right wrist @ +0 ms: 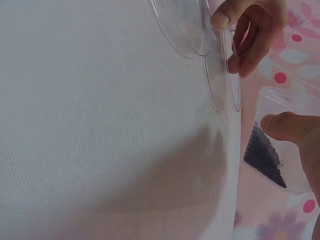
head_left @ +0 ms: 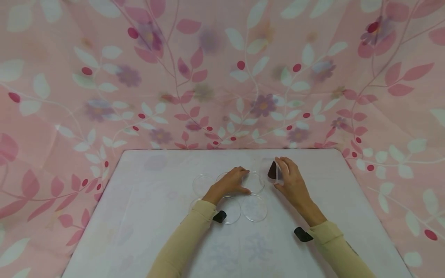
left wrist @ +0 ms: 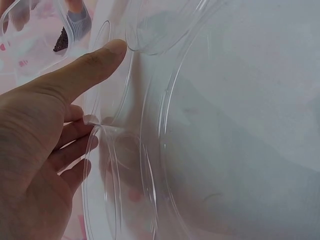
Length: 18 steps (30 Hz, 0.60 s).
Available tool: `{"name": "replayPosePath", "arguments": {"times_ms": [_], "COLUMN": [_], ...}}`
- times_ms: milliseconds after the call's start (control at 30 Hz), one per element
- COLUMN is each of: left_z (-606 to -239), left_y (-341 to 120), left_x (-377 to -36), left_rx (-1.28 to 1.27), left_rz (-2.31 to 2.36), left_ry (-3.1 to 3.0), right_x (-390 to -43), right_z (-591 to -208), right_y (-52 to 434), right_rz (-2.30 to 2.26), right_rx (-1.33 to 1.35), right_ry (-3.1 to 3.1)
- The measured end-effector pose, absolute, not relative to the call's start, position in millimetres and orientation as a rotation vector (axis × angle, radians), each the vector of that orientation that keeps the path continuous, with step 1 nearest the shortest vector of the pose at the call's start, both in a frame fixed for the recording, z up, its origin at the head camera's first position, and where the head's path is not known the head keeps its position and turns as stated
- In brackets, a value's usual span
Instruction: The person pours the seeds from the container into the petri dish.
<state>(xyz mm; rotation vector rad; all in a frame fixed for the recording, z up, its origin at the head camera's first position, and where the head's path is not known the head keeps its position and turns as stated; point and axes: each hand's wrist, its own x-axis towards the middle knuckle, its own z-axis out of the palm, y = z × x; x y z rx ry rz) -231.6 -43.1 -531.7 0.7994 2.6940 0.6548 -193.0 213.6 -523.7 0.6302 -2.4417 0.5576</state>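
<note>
Toward the back of the table [head_left: 121,216], right hand [head_left: 291,181] has a clear tub [right wrist: 291,162] just right of the far-right clear dish [head_left: 257,183], tipped, mouth toward the dishes. Dark granules [head_left: 272,171] lie in a slanted heap inside. Right fingers pinch the tub, thumb on the near side, the others on the far side. Left hand [head_left: 233,183]: thumb and fingers spread at that dish's left side; can't tell if they press on the rim.

My read: step in hand is bringing the tub to this dish. To do it well: grip firm but no squeezing, thin walls probably flex. Add tilt in small amounts; a loose heap could let go all at once. Mouth low and centred over the dish, no knocking the rim. Brace the dish lightly with the left fingers, it looks light enough to skate. Near-right dish [head_left: 254,208] sits just beside, easy to nudge. Left wrist's black mount [head_left: 219,217] overlaps the near-middle dish [head_left: 232,208] in the head view, height unclear; lift that arm, don't drag.
</note>
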Motion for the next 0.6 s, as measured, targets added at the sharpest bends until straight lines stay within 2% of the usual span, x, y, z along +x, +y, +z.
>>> {"name": "replayPosePath", "arguments": {"times_ms": [600], "left_z": [-535.6], "left_y": [-39.4], "left_x": [-230.6], "left_rx": [0.797], "left_rz": [0.629], "left_ry": [2.73], "right_x": [-197.0], "right_z": [-522.4], "right_y": [208.1], "right_rz": [0.424], "right_rx": [0.708], "right_ry": [-2.436]}}
